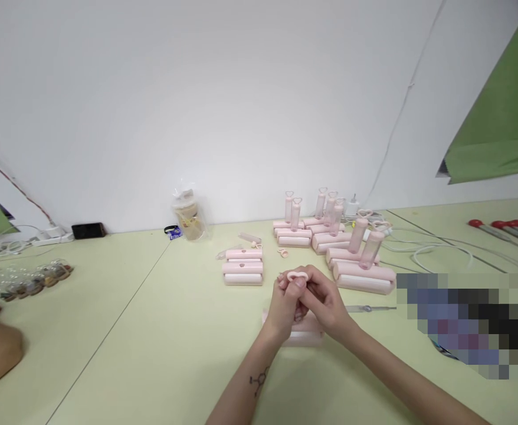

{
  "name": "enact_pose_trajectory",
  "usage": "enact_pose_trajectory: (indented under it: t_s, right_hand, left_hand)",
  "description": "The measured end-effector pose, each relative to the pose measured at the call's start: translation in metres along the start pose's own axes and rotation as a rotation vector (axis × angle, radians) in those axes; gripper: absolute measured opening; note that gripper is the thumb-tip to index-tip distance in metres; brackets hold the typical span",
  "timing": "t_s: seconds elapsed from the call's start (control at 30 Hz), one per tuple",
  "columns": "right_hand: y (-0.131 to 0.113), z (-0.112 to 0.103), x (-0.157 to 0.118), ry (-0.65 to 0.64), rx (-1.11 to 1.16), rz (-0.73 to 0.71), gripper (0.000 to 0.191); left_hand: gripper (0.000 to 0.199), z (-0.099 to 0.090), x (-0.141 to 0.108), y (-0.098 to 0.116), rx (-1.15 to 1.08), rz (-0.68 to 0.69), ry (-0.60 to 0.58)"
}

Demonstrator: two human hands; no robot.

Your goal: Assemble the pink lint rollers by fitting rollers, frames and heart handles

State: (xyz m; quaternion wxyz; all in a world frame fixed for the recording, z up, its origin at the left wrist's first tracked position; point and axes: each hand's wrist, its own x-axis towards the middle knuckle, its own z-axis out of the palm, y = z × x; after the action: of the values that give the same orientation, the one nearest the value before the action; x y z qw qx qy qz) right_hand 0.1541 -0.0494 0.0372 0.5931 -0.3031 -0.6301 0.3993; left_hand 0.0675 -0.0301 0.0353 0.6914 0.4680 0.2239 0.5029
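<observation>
My left hand (281, 310) and my right hand (327, 304) come together in the middle, fingers closed around a small pink piece with a heart-shaped loop (297, 275). The loop sticks up between the thumbs; the rest of the piece is hidden in the fingers. Below my hands lies a pink roller head with a white roll (305, 339), partly covered by them. Just beyond is a loose pink heart-loop cap (282, 252). Two pink roller heads (242, 273) lie to the left, near a loose clear tube (249, 237) and another small cap (255, 245).
At the back right stand several pink rollers (365, 276) with upright clear handles. A screwdriver-like tool (366, 309) lies right of my hands. White cables (440, 248) run behind. A bagged cup (189, 218) and a phone (88, 230) stand by the wall. Glass domes (33, 280) sit at left.
</observation>
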Motion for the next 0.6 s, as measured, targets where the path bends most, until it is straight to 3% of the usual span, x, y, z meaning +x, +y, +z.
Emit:
enact_pose_trajectory:
  t_s: [0.27, 0.47, 0.6]
  right_hand:
    - [0.012, 0.002, -0.001, 0.046, -0.015, -0.030, 0.016]
    - [0.002, -0.007, 0.003, -0.086, -0.108, 0.054, 0.024]
    - [-0.010, -0.010, 0.006, -0.141, -0.256, 0.034, 0.016]
  left_hand:
    - [0.041, -0.004, 0.001, -0.002, -0.019, -0.003, -0.017]
    - [0.061, -0.007, 0.003, -0.009, 0.023, -0.008, -0.051]
    - [0.072, -0.013, 0.000, -0.006, 0.123, -0.008, -0.088]
